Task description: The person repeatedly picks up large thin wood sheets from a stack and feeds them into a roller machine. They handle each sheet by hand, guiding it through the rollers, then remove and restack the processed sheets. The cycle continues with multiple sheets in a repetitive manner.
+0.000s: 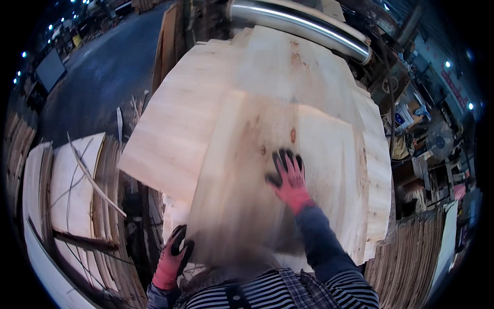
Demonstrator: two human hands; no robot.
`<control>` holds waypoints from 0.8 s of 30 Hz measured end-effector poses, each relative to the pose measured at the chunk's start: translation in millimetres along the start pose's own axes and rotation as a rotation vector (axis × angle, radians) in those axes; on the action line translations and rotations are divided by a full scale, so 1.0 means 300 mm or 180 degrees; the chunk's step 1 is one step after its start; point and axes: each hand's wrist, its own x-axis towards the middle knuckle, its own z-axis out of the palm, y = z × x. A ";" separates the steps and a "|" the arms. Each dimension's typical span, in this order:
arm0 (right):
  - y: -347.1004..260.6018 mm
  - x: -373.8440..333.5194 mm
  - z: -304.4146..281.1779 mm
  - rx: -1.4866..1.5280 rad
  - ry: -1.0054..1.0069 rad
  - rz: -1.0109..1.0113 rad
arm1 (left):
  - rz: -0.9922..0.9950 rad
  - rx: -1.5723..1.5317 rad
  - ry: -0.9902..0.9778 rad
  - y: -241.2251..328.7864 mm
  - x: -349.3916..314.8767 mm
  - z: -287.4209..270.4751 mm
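Seeing our top veneer sheet at 12 o'clock, long axis roughly 6-to-12 toward the metal roller. Right hand nearer its middle, spread flat, gripping nothing; left hand half-curled by its 8 o'clock edge, we can't tell if gripping.

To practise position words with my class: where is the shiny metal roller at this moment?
In the head view, the roller lies at the top, right of centre, next to the far edge of the wood sheets.

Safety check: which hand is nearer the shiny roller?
Right. The right hand is over the wood sheet, short of the shiny roller; the left hand, farther, by the sheet's left edge.
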 end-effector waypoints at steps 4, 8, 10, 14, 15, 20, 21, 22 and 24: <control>-0.086 -0.462 -0.025 -0.0011 -0.0625 0.0250 | 0.0449 -0.0130 -0.0418 0.157 0.030 -0.010; -0.116 -0.869 -0.012 0.0105 -0.0900 0.0098 | 0.0159 -0.0196 -0.1577 0.345 0.000 0.000; -0.142 -0.983 -0.023 0.0105 -0.0888 0.0311 | 0.0404 0.0581 -0.1644 0.479 -0.038 0.018; -0.165 -0.977 -0.179 0.0427 0.0667 0.0415 | 0.1416 -0.0686 -0.2106 0.493 -0.142 0.087; -0.171 -0.988 -0.232 0.0390 0.0659 0.0700 | 0.1802 -0.0736 -0.2060 0.472 -0.144 0.100; -0.251 -1.046 -0.407 -0.0246 0.0989 0.0685 | 0.1122 -0.2100 -0.2141 0.397 -0.112 0.012; -0.276 -1.034 -0.409 -0.0227 0.0735 0.0719 | 0.0442 -0.2158 -0.1984 0.326 -0.092 -0.010; -0.310 -0.996 -0.435 -0.0198 0.0489 0.0723 | -0.0208 -0.2265 -0.1734 0.257 -0.079 -0.041; -0.356 -0.885 -0.466 -0.0210 -0.0141 0.0629 | 0.1116 0.1383 0.0123 0.114 -0.007 0.003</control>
